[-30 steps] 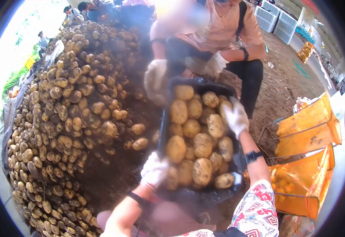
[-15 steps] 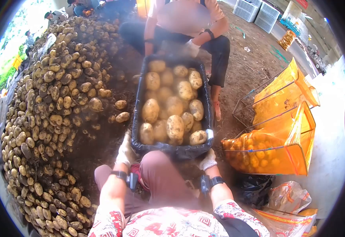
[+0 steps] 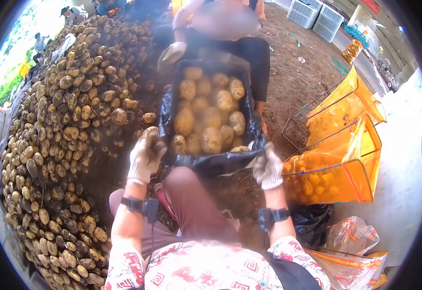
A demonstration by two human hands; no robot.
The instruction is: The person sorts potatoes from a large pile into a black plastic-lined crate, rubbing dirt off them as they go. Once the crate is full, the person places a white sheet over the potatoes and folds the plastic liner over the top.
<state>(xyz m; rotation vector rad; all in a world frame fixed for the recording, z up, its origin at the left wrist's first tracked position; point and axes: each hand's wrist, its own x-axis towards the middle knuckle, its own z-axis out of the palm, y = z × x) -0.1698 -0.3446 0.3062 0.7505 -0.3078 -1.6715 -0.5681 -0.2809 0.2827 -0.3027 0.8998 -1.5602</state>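
A crate lined with black plastic (image 3: pixel 211 163) stands in front of me, filled with potatoes (image 3: pixel 212 140). Loose folds of the liner stick out along its sides. My left hand (image 3: pixel 145 153), in a soiled white knit glove, is beside the crate's near left corner, fingers bent and thumb apart. At the near right corner, my gloved right hand (image 3: pixel 268 168) has its fingertips right at the liner's edge, the thumb spread from the fingers. Across the crate sits a person in dark trousers, whose gloved hand (image 3: pixel 172 54) is raised at the far left corner.
A large heap of potatoes (image 3: pixel 71 130) spreads along the left. On the right, orange mesh sacks (image 3: pixel 339 164) hang on metal frames, one partly filled. Plastic bags (image 3: pixel 351 237) lie below them. White crates (image 3: pixel 312 17) stand at the back right, and other people are beyond the heap.
My hands have come up from under the crate's near corners and moved outward to its sides. The crate's near edge sits farther from me, and the other person's gloved hand has lifted.
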